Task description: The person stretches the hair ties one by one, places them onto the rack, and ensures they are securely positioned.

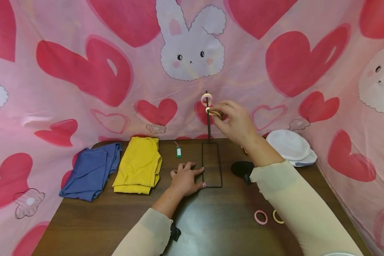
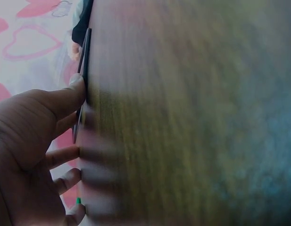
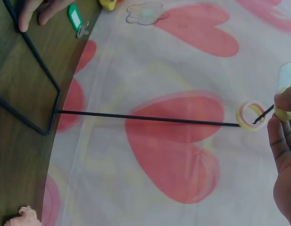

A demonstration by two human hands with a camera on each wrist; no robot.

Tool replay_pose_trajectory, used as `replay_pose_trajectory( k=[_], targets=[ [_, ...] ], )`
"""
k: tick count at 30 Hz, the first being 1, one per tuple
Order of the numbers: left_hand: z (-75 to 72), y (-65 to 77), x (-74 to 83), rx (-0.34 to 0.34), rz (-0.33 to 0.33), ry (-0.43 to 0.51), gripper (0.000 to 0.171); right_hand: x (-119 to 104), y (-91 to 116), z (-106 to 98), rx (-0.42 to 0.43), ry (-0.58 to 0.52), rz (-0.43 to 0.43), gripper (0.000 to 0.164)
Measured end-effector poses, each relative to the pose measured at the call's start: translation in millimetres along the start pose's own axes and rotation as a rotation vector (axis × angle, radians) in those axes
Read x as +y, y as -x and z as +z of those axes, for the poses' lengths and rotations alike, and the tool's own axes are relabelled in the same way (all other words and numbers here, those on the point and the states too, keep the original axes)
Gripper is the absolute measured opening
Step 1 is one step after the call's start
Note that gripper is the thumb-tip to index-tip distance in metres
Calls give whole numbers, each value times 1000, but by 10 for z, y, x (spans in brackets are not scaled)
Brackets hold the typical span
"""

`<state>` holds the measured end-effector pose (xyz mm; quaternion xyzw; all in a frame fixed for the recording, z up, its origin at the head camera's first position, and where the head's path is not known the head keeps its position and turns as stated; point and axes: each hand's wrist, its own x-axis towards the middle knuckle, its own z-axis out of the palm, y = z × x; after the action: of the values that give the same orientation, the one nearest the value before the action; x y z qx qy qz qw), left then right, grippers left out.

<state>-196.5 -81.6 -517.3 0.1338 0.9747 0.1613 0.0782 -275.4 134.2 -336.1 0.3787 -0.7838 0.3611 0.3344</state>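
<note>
A black wire stand (image 1: 209, 129) rises from the brown tabletop (image 1: 208, 220), its rectangular base (image 1: 214, 187) lying flat and its rod upright; high on the rod, near twelve o'clock from the base, hangs a pair of rings (image 1: 202, 99), pink and yellow, one against the other; the right hand (image 1: 236, 119) is at about four o'clock from that pair, thumb and fingertips drawn together to pinch a yellow ring (image 1: 216, 113), seen nearly edge-on just beside the rod; whether this ring is already over the wire I cannot tell; the left hand (image 1: 185, 180) is between eight and nine o'clock from the middle of the base, fingers spread and slightly bent, thumb and forefinger touching the left bar, the other fingers resting on the table; a green key tag (image 1: 179, 152) lies near ten o'clock from the base; at nine o'clock is a folded yellow cloth (image 1: 137, 165), with a folded blue cloth (image 1: 91, 172) beyond it; a white cap (image 1: 288, 145) sits between two and three o'clock; between four and five o'clock lies a loose pink ring (image 1: 255, 217), and at four a second yellow ring (image 1: 274, 216), partly hidden by the right sleeve (image 1: 294, 199); behind everything hangs a pink curtain (image 1: 246, 71) with hearts and rabbits.
</note>
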Motion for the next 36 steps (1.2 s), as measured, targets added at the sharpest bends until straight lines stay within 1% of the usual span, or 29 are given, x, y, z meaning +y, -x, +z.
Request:
replay_pose_trajectory(
  k=[3,6,9,12,16,19,24,29,36],
  targets=[
    [8,-1,3,0,0,-3,67,61,-49,41,7,10,45,21],
    [6,-3,4,3,0,-6,67,120,-108,82,13,15,112,25],
    [2,-5,3,5,2,-2,66,174,-157,131,25,-5,177,29],
    [5,-9,-1,5,4,1,67,221,-166,176,26,-38,211,34],
    [13,-13,-11,-2,9,6,67,258,-82,198,12,-75,212,39],
    [9,-13,-22,2,11,2,67,261,18,186,0,-67,211,38],
    [4,-8,-14,10,11,0,67,232,186,125,-11,-68,193,38],
    [-2,-1,2,5,13,-4,67,195,331,57,-10,-69,165,38],
    [-14,-2,13,3,4,-6,66,104,554,-55,-65,-56,168,36]
  ],
)
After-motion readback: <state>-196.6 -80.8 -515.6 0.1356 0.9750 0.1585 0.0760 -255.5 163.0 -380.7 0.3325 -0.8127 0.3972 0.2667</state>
